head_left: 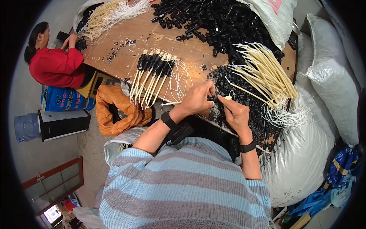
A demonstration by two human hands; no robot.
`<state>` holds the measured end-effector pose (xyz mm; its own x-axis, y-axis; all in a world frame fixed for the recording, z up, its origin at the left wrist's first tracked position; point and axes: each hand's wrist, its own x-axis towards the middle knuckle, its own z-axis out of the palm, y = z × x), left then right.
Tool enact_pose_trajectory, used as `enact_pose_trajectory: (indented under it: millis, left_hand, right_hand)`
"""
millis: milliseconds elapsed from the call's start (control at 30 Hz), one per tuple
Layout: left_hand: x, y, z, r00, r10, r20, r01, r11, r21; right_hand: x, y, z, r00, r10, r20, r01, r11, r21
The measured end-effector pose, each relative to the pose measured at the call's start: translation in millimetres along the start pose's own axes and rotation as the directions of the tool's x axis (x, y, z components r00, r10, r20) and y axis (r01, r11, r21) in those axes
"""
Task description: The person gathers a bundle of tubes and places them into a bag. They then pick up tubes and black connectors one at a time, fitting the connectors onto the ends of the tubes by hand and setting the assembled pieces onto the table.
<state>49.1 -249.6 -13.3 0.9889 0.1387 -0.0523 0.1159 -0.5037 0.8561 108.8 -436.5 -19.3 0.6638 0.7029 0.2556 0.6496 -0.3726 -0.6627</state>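
Over the table's near edge, my left hand point(196, 98) is closed, thumb and fingers pinching a small black fitting point(214, 98) that they mostly hide. A cream sleeved lead point(171, 103) sticks out to the left beneath that hand. Close by on the right, my right hand point(237, 114) is closed with its fingertips at the fitting. A small cream end piece point(228, 97) with a thin white wire shows at its fingers. Small black parts point(251, 110) lie in a heap under and beside my right hand. Left of my hands rests a row of black fittings with cream leads point(154, 70).
A big pile of black fittings point(213, 23) covers the table's far side. A bundle of cream leads point(263, 72) lies on the right, beside stuffed white sacks point(305, 152). An orange bag point(114, 110) stands left of the table. A person in red point(57, 65) works at the far left.
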Motion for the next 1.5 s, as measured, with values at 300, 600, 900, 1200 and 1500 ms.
enact_pose_trajectory:
  millis: [300, 600, 900, 1200, 1500]
  left_hand:
    - [-11.5, 2.9, 0.8, 0.952, 0.301, -0.046, -0.270, 0.905, 0.327]
    - [-18.4, -8.7, -33.9, 0.881, 0.453, -0.138, -0.356, 0.825, 0.440]
    - [-16.9, -43.7, -99.5, 0.789, 0.349, -0.506, -0.018, 0.836, 0.549]
    - [34.0, -33.3, -76.7, 0.877, 0.315, -0.362, -0.167, 0.907, 0.386]
    - [142.5, -44.4, -8.9, 0.959, 0.126, -0.253, 0.007, 0.885, 0.466]
  right_hand:
    - [8.9, -9.7, 13.2, 0.906, 0.413, 0.087, -0.413, 0.826, 0.383]
    - [41.7, -33.8, 35.4, 0.938, 0.337, 0.079, -0.342, 0.871, 0.352]
    - [53.1, -41.4, 21.7, 0.916, 0.274, -0.294, -0.162, 0.921, 0.354]
    - [19.0, -4.8, 6.0, 0.985, 0.148, -0.084, -0.151, 0.988, -0.033]
    - [-1.2, 61.7, -52.6, 0.948, 0.172, -0.267, -0.290, 0.811, -0.509]
